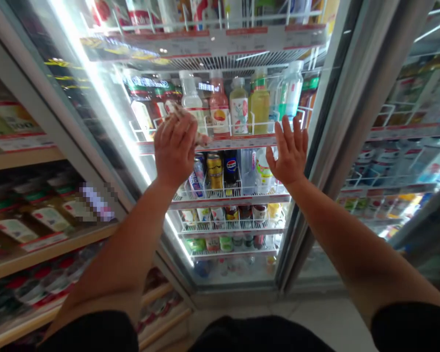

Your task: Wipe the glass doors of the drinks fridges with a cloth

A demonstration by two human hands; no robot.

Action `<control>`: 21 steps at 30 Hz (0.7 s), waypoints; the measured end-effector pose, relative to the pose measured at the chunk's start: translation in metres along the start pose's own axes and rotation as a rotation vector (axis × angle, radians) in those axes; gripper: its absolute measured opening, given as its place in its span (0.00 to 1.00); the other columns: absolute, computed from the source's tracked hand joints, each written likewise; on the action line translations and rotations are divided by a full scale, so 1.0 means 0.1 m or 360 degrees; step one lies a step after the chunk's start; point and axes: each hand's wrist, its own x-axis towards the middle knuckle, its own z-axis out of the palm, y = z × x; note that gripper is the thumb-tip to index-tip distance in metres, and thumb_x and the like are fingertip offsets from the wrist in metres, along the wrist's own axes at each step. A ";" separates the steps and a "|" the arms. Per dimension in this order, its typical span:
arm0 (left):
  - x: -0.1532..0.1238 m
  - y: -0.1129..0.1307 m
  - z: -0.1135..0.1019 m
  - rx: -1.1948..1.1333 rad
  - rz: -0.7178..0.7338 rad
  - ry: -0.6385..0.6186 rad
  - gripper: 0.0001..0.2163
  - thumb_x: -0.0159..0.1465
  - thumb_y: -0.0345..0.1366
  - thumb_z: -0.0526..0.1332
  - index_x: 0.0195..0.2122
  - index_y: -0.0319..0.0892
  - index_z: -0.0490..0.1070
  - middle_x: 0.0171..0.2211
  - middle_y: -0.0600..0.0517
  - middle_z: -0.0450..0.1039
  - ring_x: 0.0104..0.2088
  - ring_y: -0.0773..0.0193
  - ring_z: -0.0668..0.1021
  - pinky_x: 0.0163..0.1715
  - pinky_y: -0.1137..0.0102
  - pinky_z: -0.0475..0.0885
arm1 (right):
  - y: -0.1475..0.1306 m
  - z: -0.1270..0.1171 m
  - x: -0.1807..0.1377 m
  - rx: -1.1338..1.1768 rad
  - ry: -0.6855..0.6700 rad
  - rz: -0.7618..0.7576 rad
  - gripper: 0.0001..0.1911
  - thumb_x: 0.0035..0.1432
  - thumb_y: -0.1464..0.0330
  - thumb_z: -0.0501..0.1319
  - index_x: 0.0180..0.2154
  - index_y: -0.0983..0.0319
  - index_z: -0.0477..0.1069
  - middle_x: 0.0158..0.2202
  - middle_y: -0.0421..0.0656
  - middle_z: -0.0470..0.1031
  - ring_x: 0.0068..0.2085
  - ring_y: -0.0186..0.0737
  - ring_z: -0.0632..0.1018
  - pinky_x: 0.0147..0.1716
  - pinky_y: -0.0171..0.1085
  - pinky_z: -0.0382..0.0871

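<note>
A glass cooler door [238, 296] stands in front of me, with both arms stretched towards it. My left hand [175, 149] presses a crumpled pale cloth [185, 115] against the glass, its fingers bent over it; part of the cloth is hidden under the palm. Further right, my right hand [289, 154] has its fingers spread, palm towards the glass; it holds nothing. Behind the pane, between the hands, are a pinkish-red bottle [219, 112], a yellow bottle [259, 110] and, lower down, a gold can [215, 172].
Wooden shelves [22, 261] with rows of bottles stand close on the left. A silver door frame [352, 117] runs along the right, with another cooler section of drinks [410, 166] beyond it. Light floor tiles [315, 318] show below.
</note>
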 end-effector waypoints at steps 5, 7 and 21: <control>-0.32 0.15 0.03 0.0112 0.0086 0.0004 0.23 0.72 0.31 0.56 0.69 0.45 0.61 0.68 0.48 0.63 0.73 0.56 0.54 0.72 0.52 0.53 | 0.01 0.00 -0.01 0.0012 -0.0043 0.0006 0.34 0.71 0.58 0.46 0.74 0.58 0.46 0.73 0.48 0.54 0.74 0.56 0.50 0.69 0.65 0.46; -0.46 0.17 0.03 0.0045 0.0297 -0.0156 0.25 0.71 0.29 0.56 0.69 0.51 0.61 0.66 0.52 0.66 0.72 0.58 0.56 0.72 0.54 0.53 | 0.01 0.00 0.00 -0.0011 -0.0050 0.0011 0.34 0.71 0.58 0.46 0.73 0.59 0.47 0.73 0.48 0.54 0.74 0.56 0.50 0.69 0.64 0.47; -1.25 0.00 -0.13 0.0195 0.0265 -0.0291 0.27 0.71 0.28 0.55 0.70 0.48 0.57 0.65 0.47 0.67 0.73 0.53 0.54 0.71 0.50 0.55 | 0.00 -0.02 0.00 -0.0003 -0.0095 0.0052 0.35 0.69 0.58 0.47 0.73 0.60 0.47 0.74 0.48 0.51 0.75 0.56 0.46 0.70 0.63 0.45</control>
